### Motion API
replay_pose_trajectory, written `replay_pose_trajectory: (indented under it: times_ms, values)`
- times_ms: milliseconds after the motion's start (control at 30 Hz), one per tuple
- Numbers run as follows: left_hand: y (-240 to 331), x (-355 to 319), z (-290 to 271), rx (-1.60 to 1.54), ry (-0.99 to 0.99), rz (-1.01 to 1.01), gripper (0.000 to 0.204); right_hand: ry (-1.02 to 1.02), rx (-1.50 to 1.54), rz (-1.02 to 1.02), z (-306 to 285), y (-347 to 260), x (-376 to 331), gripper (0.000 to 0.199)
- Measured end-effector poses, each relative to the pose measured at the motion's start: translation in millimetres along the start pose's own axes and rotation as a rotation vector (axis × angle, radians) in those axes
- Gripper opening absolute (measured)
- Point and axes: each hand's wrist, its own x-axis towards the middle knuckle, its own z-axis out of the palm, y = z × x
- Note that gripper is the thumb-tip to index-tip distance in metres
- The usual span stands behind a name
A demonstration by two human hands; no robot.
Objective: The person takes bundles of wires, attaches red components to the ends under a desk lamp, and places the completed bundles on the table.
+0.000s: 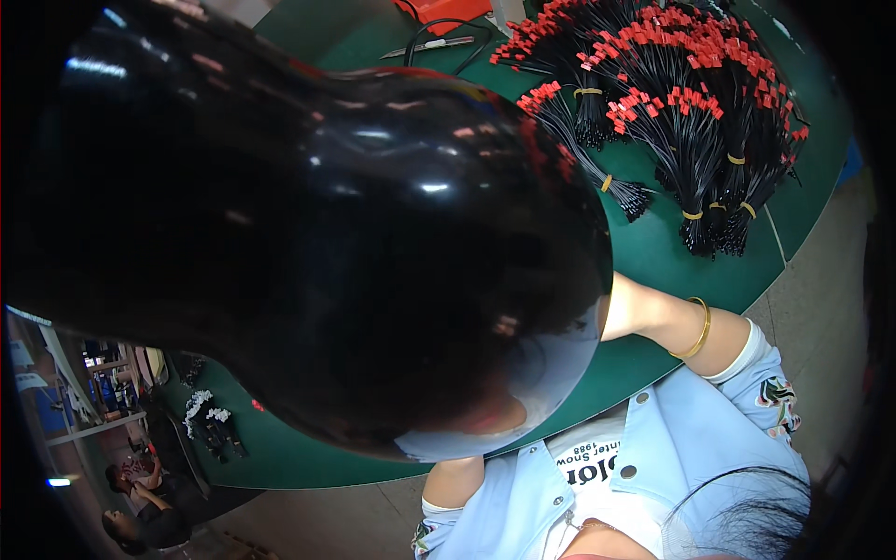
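A large, glossy black rounded object (373, 243) fills the middle and left of the head view and covers most of the work area; its kind cannot be made out. Behind its right edge disappears my right hand (618, 310), of which only the wrist end shows, below a gold bangle on the forearm. My left forearm comes up at the lower middle, and the left hand is wholly hidden behind the black object. What either hand holds or touches cannot be seen.
Several bundles of black wires (695, 168) with red connectors, tied with yellow bands, lie on the green table (653, 271) at the right. A slim pointed tool (427, 48) and a red container (443, 11) are at the back. White-ended wires (210, 415) and other people (145, 509) are at the left.
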Motion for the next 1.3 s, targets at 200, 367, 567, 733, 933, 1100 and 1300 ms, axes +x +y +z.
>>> replay_pose_trajectory:
  times_ms: [200, 367, 567, 733, 933, 1100, 1300]
  values:
    - [0.4, 1.1, 5.8, -0.041, -0.065, -0.112, 0.015, -0.042, -0.086, 0.097, -4.2, 8.3, -1.3, 0.030]
    - [-4.8, 1.2, -6.1, -0.053, -0.048, -0.155, 0.009, -0.002, 0.089, -0.034, -8.5, -0.5, 0.0, 0.028]
    - [-9.1, -5.1, -2.8, -0.025, -0.007, -0.072, 0.011, -0.023, -0.010, -0.053, -4.5, 14.2, 0.9, 0.028]
    - [-20.7, -12.0, -7.8, -0.037, 0.060, -0.101, 0.014, -0.001, -0.054, 0.057, -1.2, 17.1, 2.4, 0.025]
    - [-10.8, -7.2, -1.0, 0.069, 0.038, 0.075, 0.009, 0.040, -0.084, -0.125, -5.0, 1.4, -4.1, 0.021]
    - [-20.5, -9.7, -8.0, -0.029, 0.081, -0.153, 0.009, 0.038, 0.041, 0.111, -2.8, 14.1, 0.1, 0.021]
    - [-25.0, -3.3, -16.9, -0.255, -0.060, 0.030, 0.020, 0.104, -0.059, 0.091, -7.0, -3.3, 0.2, 0.017]
